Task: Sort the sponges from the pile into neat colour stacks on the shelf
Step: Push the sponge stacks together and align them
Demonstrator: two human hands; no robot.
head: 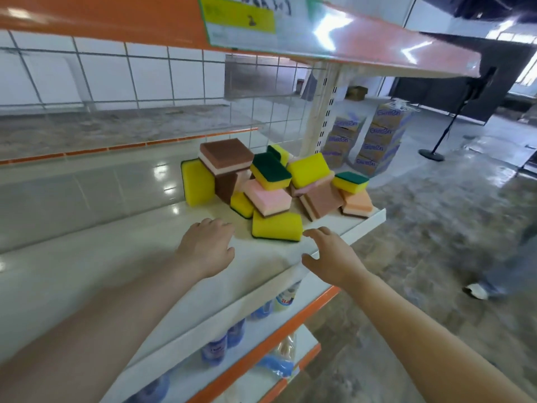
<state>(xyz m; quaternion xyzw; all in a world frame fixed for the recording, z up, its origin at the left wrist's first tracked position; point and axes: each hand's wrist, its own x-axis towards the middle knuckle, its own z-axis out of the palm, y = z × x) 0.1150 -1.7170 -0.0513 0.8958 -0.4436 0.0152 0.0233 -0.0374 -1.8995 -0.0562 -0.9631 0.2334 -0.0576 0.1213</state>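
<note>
Yellow, pink, brown and peach foam sponges lie in a loose pile (273,184) at the right end of the white metal shelf (366,225). My left hand (207,247) rests empty on the shelf, fingers loosely curled, just beside a yellow sponge with a green scouring pad (276,226). My right hand (329,255) hovers spread at the shelf's front edge, grasping nothing.

The stacked cardboard boxes (366,140) on the floor at the far right carry a repeated blue brand word, too blurred to read for certain. The yellow-and-white shelf label (250,20) overhead bears dark marks, also illegible.
</note>
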